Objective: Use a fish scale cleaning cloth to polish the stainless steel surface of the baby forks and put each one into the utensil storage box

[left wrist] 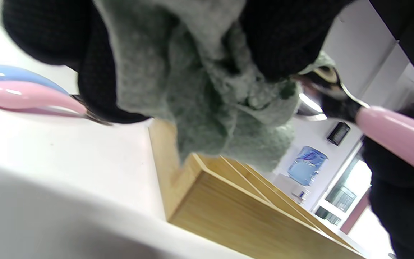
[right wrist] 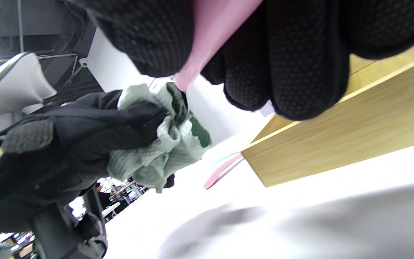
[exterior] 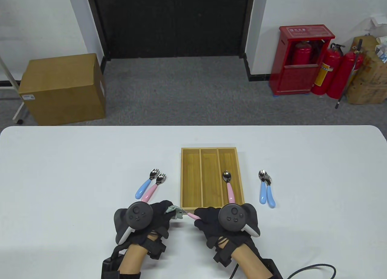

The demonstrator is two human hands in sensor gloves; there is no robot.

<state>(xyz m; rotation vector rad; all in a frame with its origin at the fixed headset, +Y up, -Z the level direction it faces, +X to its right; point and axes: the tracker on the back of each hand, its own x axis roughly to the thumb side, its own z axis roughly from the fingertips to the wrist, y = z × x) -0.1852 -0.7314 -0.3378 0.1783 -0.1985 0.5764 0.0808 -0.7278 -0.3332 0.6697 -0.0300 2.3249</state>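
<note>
Near the box [exterior: 211, 207], we see the left hand [exterior: 145, 221] bunching the cloth [exterior: 177, 212] around a pink fork [exterior: 191, 215] gripped by the right hand [exterior: 223, 221].

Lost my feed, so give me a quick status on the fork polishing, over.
Left hand grips green cloth, wrapped over the steel end. Right hand holds pink-handled utensil. One pink-handled spoon in storage box. Nothing in the way.

- A cardboard box [exterior: 63, 88] sits on the grey carpet far beyond the left hand.
- A red fire-extinguisher cabinet [exterior: 299, 67] stands far beyond the right hand, against the wall.
- Two loose red extinguishers [exterior: 338, 76] stand just right of the cabinet.
- A dark double door [exterior: 172, 22] faces both hands.
</note>
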